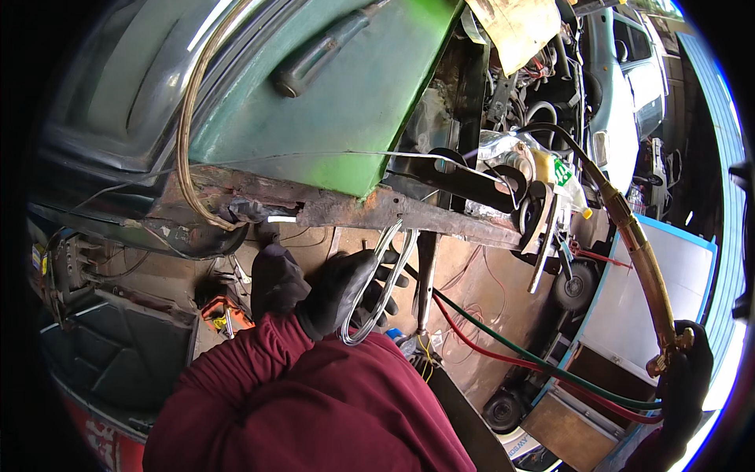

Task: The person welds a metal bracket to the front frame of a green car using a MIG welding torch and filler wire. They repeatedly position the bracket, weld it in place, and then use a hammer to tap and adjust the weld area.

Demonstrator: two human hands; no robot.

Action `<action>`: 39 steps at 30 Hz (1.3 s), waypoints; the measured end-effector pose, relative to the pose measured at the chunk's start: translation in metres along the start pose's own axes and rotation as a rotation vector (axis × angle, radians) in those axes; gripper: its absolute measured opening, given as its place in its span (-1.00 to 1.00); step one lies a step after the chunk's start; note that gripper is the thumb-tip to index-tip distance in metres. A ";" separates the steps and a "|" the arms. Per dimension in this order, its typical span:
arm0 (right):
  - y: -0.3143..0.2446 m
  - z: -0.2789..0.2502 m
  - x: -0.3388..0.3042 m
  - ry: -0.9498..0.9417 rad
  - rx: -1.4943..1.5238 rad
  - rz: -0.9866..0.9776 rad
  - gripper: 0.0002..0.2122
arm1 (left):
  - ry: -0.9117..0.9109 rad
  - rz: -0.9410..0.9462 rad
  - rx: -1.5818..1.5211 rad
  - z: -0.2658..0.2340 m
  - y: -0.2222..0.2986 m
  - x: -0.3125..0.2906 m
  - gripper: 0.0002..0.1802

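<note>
The left hand [338,291] has gloved fingers curled round looped silver wire [396,275]. The right hand [688,377] grips a brass torch [646,267], red and green hoses [503,358] trailing left of its fingers.

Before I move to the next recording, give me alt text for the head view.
A person's gloved right grip holds a long brass-coloured torch, a red hose and a green hose leading toward it, while silver wire loops cross the gloved left grip. At upper left, a green metal panel meets a rusty metal edge.
</note>
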State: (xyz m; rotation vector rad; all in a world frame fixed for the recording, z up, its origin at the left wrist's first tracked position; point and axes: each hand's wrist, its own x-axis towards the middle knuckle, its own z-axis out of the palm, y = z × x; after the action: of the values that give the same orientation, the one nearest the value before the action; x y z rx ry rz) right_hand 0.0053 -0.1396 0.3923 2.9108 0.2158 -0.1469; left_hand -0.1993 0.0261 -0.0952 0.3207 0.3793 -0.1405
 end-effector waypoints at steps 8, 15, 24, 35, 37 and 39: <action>-0.051 0.003 0.021 -0.006 -0.156 -0.090 -0.61 | -0.109 0.074 0.034 -0.003 -0.008 0.012 -0.36; -0.079 0.011 0.025 -0.025 -0.127 -0.112 -0.67 | -0.146 0.208 0.218 -0.007 -0.011 0.017 -0.34; -0.111 0.023 0.021 -0.092 -0.209 -0.008 -0.78 | -0.160 0.243 0.248 -0.004 -0.016 0.021 -0.37; -0.114 0.033 0.017 -0.148 -0.116 -0.040 -0.75 | -0.185 0.216 0.216 -0.008 -0.014 0.022 -0.45; -0.117 0.035 0.016 -0.169 -0.070 -0.021 -0.75 | -0.162 0.236 0.308 -0.007 -0.014 0.022 -0.45; -0.118 0.037 0.017 -0.163 -0.101 -0.018 -0.75 | -0.127 0.268 0.440 -0.006 -0.016 0.023 -0.45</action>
State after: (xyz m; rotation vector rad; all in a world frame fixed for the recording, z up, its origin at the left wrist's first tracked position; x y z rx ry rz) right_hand 0.0005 -0.0317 0.3300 2.7795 0.2159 -0.3644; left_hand -0.1837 0.0116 -0.1140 0.7888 0.1727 0.0214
